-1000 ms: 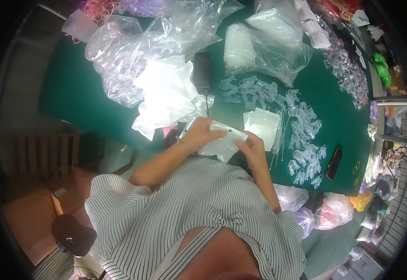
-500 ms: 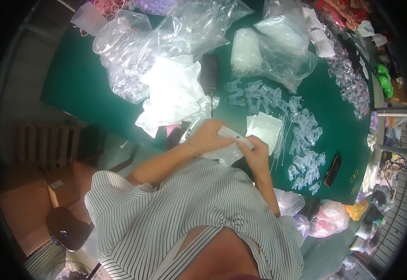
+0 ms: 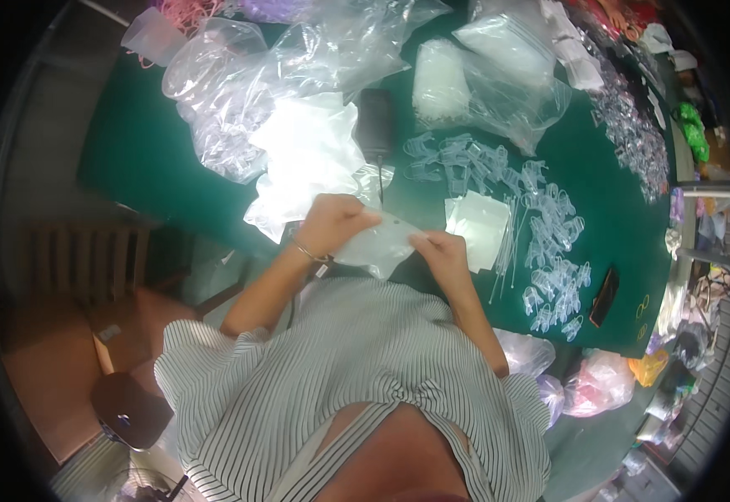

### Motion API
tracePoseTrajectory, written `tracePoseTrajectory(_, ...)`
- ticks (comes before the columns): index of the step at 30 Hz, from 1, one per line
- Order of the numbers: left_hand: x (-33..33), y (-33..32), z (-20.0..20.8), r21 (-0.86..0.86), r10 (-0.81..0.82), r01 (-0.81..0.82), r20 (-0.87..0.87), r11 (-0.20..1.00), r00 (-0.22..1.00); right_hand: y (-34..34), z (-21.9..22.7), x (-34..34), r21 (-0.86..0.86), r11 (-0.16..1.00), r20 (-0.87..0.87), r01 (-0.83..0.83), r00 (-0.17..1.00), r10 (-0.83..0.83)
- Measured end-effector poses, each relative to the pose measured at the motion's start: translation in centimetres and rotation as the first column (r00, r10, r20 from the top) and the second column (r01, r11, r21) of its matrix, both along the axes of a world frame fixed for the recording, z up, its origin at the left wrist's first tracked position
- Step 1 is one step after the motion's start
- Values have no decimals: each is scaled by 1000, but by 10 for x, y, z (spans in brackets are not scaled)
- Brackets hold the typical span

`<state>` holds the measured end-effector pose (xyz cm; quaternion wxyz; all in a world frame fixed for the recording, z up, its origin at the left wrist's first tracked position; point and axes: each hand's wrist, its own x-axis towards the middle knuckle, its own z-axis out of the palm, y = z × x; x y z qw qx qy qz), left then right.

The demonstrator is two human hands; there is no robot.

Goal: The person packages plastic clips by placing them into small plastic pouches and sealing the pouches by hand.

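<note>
A frosted translucent plastic bag (image 3: 379,248) is stretched between my two hands in front of my chest, with a small dark hole in its top edge. My left hand (image 3: 331,224) pinches its upper left corner between thumb and fingers. The upper right corner is gripped in my right hand (image 3: 446,254). Just beyond my right hand lies a stack of white flat bags (image 3: 478,224). Beside that stack are thin clear ties (image 3: 508,251). Several clear plastic clips (image 3: 551,230) are spread out to the right.
Behind my hands stands a black device (image 3: 375,121) with a cord, next to a bright pile of white bags (image 3: 302,151). Large clear bags (image 3: 323,54) lie at the back of the green table (image 3: 172,163). A phone (image 3: 605,297) rests near the right edge.
My hands have moved apart, the left one shifting left and up, the right one slightly left. The bag, bunched between them before, is now spread flatter.
</note>
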<state>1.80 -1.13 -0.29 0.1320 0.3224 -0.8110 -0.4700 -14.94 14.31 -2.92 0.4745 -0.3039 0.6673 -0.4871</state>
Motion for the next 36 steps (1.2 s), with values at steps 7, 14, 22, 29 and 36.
tracePoseTrajectory(7,26,-81,-8,-93,398,-403,-65,911,915,33,-23,-47,-143,977,-549,161,808,-213)
tracePoseTrajectory(14,7,-141,-20,-433,518,-554,-210,711,829,54,-54,-61,-1,999,-956,44,294,-14)
tracePoseTrajectory(22,-38,-37,-10,-687,18,-294,-379,665,925,63,-57,-50,-138,988,-921,63,360,-152)
tracePoseTrajectory(29,-80,30,-51,195,-155,173,-104,965,982,65,-51,-41,-156,986,-926,57,338,-166)
tracePoseTrajectory(36,-92,49,-48,520,-119,188,-163,833,979,49,8,-31,-314,950,-805,1,530,-266)
